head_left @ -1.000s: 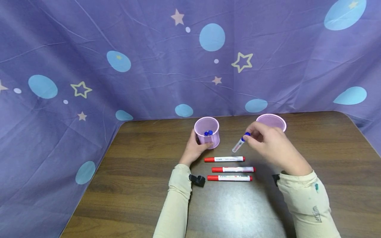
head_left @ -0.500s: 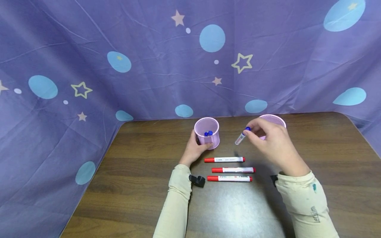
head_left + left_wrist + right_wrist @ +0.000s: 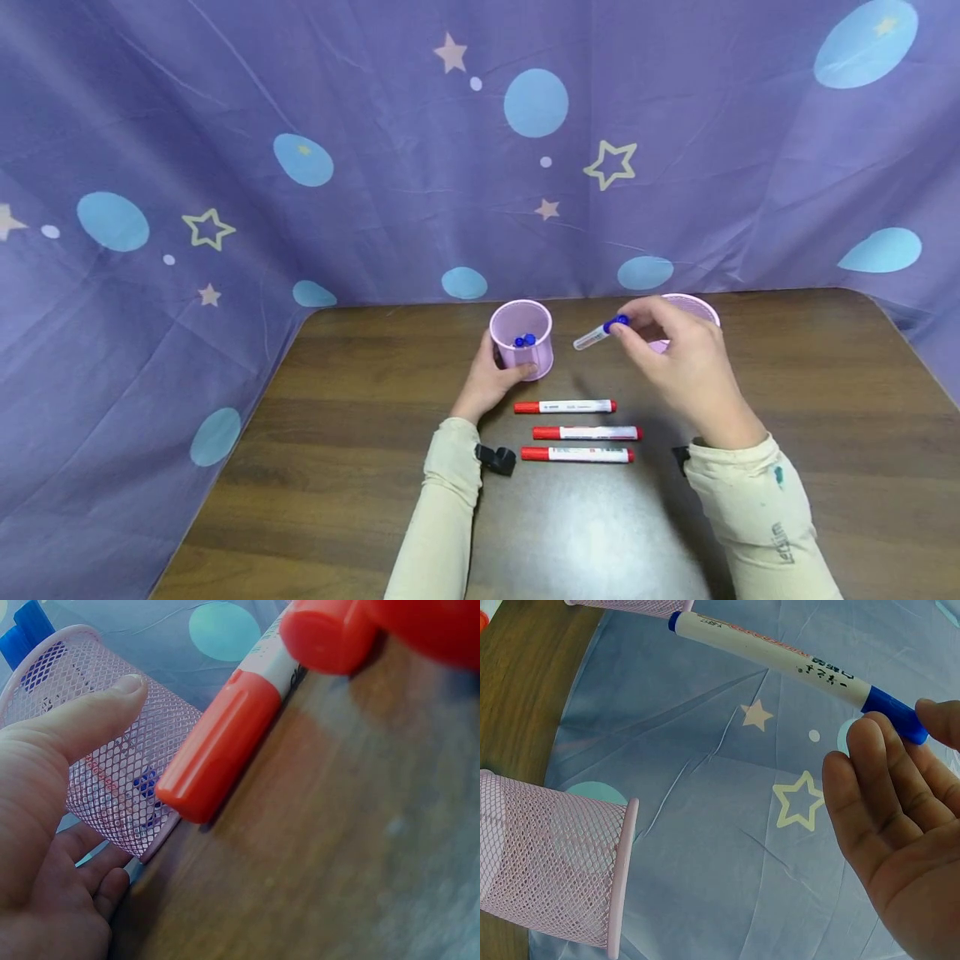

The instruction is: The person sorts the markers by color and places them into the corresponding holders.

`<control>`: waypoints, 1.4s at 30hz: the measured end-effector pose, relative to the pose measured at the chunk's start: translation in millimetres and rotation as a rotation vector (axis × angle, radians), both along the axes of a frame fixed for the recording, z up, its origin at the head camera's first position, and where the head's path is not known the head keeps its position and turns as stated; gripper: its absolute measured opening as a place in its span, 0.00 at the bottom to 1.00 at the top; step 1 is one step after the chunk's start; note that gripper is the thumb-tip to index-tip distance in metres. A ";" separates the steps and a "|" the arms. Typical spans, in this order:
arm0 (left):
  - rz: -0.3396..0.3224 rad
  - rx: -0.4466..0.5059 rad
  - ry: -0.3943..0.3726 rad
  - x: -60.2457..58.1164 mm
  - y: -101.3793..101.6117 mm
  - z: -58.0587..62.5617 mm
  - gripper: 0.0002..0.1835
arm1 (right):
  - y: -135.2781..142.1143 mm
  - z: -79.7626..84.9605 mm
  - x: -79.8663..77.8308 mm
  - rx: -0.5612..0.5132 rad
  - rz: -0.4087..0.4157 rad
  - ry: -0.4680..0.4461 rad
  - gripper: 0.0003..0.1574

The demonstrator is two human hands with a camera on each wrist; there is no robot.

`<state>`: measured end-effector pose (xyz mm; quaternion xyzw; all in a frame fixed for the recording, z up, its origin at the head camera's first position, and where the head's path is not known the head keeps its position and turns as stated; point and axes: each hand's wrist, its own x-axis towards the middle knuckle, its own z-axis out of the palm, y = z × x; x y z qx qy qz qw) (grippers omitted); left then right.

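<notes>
My left hand grips a pink mesh pen cup, thumb on the near side. The left wrist view shows the thumb lying over the mesh and fingers behind it. Several blue tips, at least two, show inside the cup. Above the table, my right hand pinches a blue whiteboard marker by its blue cap end. In the right wrist view, the marker's white barrel slants, its far end pointing toward the held cup.
A second pink mesh cup stands behind my right hand. Three red markers lie across the table in front: the far one, the middle one and the near one. A purple patterned cloth hangs behind the table.
The blue marker has risen and swung from steeply downward to nearly level, its free end nearing the held cup. My right hand shifted slightly left. The left hand and cup stay put.
</notes>
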<state>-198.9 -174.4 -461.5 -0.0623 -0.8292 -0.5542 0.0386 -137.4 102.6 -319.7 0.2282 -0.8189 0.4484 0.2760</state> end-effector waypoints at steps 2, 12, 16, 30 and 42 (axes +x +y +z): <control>0.005 0.011 0.010 -1.2 -0.9 1.2 0.52 | -2.2 2.0 -1.6 -0.004 0.006 0.018 0.11; 0.020 -0.006 -0.005 -2.5 0.6 2.0 0.51 | -6.0 5.5 -1.2 -0.035 0.004 0.047 0.12; 0.009 0.001 0.006 -2.7 2.8 0.7 0.51 | -8.6 3.2 -0.1 -0.045 0.003 0.071 0.12; 0.010 -0.032 -0.014 -2.0 3.5 -0.8 0.52 | -33.8 -15.6 -3.8 -0.054 0.032 0.154 0.13; -0.005 -0.003 0.016 0.9 -0.4 -6.6 0.51 | -49.0 -30.9 -4.5 0.000 0.066 0.169 0.15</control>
